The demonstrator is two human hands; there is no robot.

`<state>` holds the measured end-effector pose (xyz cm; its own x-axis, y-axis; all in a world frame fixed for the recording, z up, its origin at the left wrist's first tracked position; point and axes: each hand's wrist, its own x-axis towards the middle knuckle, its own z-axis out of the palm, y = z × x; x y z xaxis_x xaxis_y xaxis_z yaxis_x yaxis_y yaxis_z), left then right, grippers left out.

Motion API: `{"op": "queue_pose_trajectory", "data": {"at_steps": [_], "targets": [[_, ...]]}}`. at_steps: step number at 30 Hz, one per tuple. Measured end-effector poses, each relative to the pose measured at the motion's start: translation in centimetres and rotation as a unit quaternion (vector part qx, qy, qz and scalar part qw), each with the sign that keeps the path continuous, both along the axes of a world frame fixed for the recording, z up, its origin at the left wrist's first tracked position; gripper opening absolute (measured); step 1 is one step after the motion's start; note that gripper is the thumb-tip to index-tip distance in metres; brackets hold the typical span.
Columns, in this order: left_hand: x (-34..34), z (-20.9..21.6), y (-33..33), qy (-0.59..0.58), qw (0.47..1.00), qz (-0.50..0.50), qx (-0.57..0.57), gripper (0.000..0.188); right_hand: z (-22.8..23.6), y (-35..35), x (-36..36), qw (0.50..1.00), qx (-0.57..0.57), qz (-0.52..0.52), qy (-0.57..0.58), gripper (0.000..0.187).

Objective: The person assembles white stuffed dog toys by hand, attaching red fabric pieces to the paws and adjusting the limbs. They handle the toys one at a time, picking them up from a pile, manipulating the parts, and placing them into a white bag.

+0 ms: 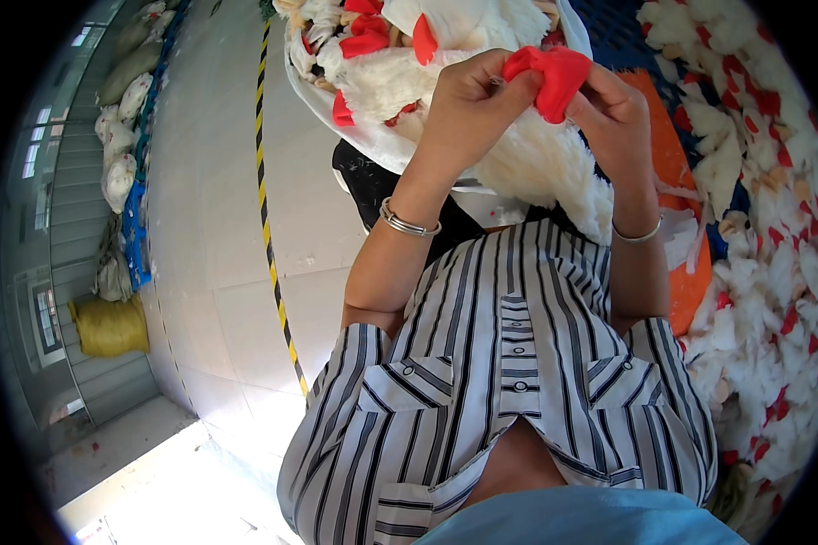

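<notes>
Left hand (475, 113): thumb and bent fingers pinching the left edge of a red cloth piece. Right hand (618, 123): thumb and forefinger closed at the right edge of the same piece, apparently pinching it too; the exact contact is partly hidden.

Red cloth piece (559, 80): one, small, folded or cupped, held up between the two hands, at the far side of the lap.

White plush cloth (550, 168): one length, fluffy, hanging just below the red piece toward the near side; whether the two are joined, cannot tell.

White sack (311, 107): one, open-mouthed, beyond and left of the hands; filled with white plush and red scraps (365, 38).

Orange panel (684, 295): one, right of the right forearm.

Heap of white and red pieces (763, 318): large, far right to near right.

Floor (209, 236): pale, left, crossed by yellow-and-black tape (265, 209).

Step in hand, as judged: working the red piece with the fingertips of both hands. Next move, as judged: calls for a firm left pinch while the right fingers adjust the edge, with the plush kept clear of the fingertips.
</notes>
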<state>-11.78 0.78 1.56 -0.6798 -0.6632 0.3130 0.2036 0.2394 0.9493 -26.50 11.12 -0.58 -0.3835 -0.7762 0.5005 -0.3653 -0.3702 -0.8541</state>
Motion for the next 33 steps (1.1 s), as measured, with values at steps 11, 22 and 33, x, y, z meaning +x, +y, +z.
{"op": "queue_pose_trajectory", "data": {"at_steps": [11,22,33], "targets": [[1.5,0.4,-0.8,-0.01,0.997,0.029,-0.067,0.023,-0.1,1.0,-3.1,0.979,0.043,-0.177,0.088,0.009],[4.1,-2.0,-3.3,-0.052,0.985,0.096,-0.136,0.025,1.2,2.3,-3.4,0.973,0.084,-0.099,0.19,0.024],[13.6,-4.2,-10.3,-0.107,0.983,0.146,0.003,0.016,0.2,1.9,-7.4,0.955,-0.056,-0.269,0.116,0.028]]}}
